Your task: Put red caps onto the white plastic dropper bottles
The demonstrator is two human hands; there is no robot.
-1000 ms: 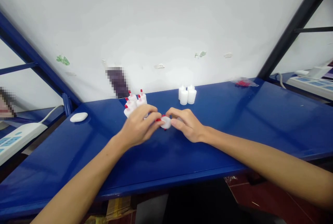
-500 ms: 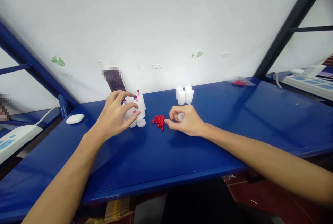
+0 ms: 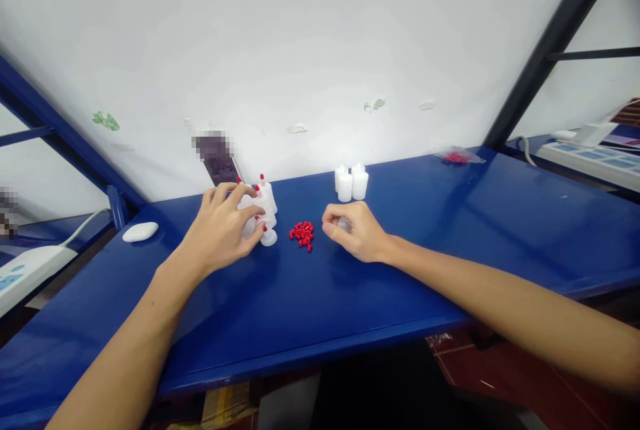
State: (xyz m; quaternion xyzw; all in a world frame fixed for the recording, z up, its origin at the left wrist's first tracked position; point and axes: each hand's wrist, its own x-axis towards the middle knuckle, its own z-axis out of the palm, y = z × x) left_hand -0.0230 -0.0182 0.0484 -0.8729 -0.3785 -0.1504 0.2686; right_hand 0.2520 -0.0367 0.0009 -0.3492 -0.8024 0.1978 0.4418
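My left hand (image 3: 220, 227) is spread, fingers curved, against a cluster of small white plastic bottles (image 3: 267, 198) with red caps, partly hidden behind it. Thumb and index tips are apart, close to the red tip of the front bottle (image 3: 269, 237). My right hand (image 3: 357, 231) is curled, thumb and index nearly together. A whitish, translucent rounded piece, seemingly a small bottle (image 3: 343, 223), shows inside its grip, mostly covered by the fingers. Between the hands lies a loose pile of small red caps (image 3: 303, 235) on the blue table (image 3: 300, 310).
Several uncapped white bottles (image 3: 351, 183) stand behind my right hand. A clear bag of red caps (image 3: 456, 158) lies at the back right. A phone (image 3: 219, 162) leans on the wall. A white oval object (image 3: 141, 232) rests at left, near a power strip (image 3: 35, 273).
The right thumb and index have closed toward each other around the whitish piece. My left thumb has come slightly lower beside the front bottle. The view has shifted slightly.
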